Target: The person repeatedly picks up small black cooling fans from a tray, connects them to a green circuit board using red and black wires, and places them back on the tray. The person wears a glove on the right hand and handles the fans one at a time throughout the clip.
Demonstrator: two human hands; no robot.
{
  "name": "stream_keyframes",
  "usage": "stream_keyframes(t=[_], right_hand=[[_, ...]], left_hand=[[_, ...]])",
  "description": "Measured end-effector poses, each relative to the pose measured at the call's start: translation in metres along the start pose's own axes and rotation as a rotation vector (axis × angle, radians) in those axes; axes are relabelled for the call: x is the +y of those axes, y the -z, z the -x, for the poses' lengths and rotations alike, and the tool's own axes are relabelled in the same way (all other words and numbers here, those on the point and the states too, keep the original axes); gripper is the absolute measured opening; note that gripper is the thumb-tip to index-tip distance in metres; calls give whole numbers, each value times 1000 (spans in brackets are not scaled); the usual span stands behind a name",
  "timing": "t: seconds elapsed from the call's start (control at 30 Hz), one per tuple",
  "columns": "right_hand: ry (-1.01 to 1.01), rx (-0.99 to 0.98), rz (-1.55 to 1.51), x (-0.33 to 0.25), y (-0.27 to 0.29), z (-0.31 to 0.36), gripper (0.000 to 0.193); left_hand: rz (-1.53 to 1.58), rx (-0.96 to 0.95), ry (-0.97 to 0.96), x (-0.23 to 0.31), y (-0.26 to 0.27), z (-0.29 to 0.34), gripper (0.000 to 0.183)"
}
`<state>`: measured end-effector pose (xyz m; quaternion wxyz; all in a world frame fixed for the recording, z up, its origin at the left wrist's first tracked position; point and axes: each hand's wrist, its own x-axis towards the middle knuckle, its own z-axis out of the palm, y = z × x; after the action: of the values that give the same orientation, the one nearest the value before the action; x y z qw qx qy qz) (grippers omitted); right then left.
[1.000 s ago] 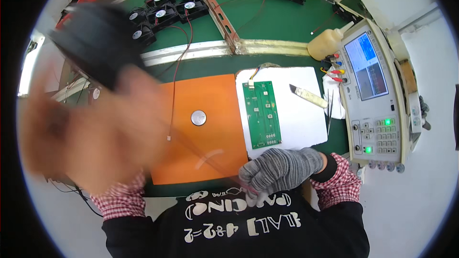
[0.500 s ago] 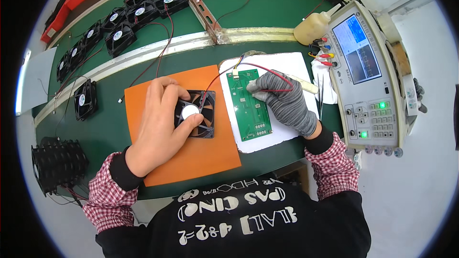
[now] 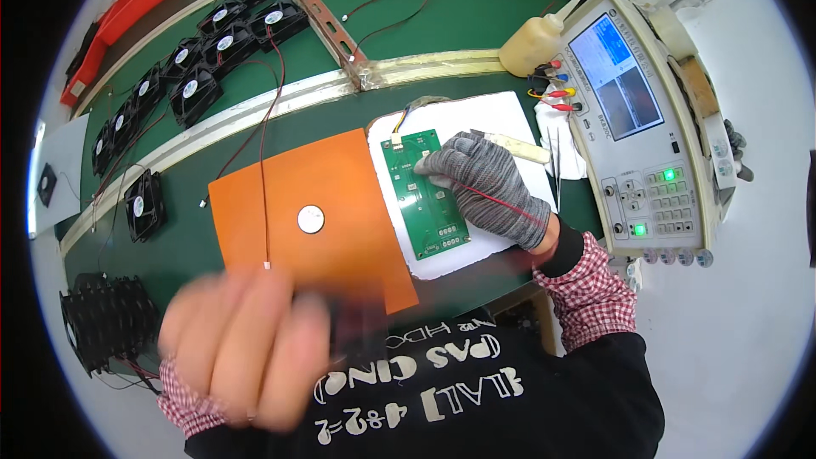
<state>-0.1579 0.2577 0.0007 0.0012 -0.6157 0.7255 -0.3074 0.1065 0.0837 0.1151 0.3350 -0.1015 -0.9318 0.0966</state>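
My left hand (image 3: 246,344), bare and smeared by motion, is raised over the near left edge of the bench. A dark blurred shape by its fingertips looks like the black cooling fan (image 3: 359,319). My right hand (image 3: 493,187) wears a grey knitted glove and rests over a green circuit board (image 3: 416,204). Its fingers pinch near the board's upper right side, on a red wire (image 3: 493,197) that crosses the glove toward the wrist; the wire's end is hidden. A white connector with thin leads (image 3: 396,139) sits at the board's top. The board lies on a white pad (image 3: 484,246).
An orange mat (image 3: 246,229) with a white disc (image 3: 311,219) lies at left, a loose lead across it. Several black fans (image 3: 195,93) stand behind; more are stacked (image 3: 110,323) at left. A tester with a screen (image 3: 663,161) and a bottle (image 3: 531,49) stand right.
My left hand has come off the mat toward me, and the fan has left the mat with it, uncovering the white disc. My right hand stays at the board; the red wire now runs over the glove.
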Motion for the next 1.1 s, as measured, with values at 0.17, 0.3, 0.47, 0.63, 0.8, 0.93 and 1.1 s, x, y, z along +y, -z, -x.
stream_keyframes(t=[0.17, 0.3, 0.47, 0.63, 0.8, 0.93, 1.1], right_hand=[[-74, 44, -153, -5, -3, -2, 18], [-40, 57, -159, 0, -9, -1, 18], [-29, 92, -155, 1, -10, 2, 17], [-56, 53, -54, 0, -3, 2, 8], [-27, 42, 6, -8, -3, -4, 10], [24, 16, 141, -10, 5, -3, 10], [-99, 241, -333, -7, -3, 1, 14]], left_hand=[[1616, -874, -279, -91, -22, 42, 31], [2705, -325, 468, -29, -19, 26, 75], [2930, -380, 431, -20, -24, 8, 92], [690, -194, 1294, 12, 0, -12, 74], [-62, 228, 169, -22, -10, 6, 66], [281, 201, 10, -54, -69, -75, 94], [264, 178, 98, -108, -174, -122, 75]])
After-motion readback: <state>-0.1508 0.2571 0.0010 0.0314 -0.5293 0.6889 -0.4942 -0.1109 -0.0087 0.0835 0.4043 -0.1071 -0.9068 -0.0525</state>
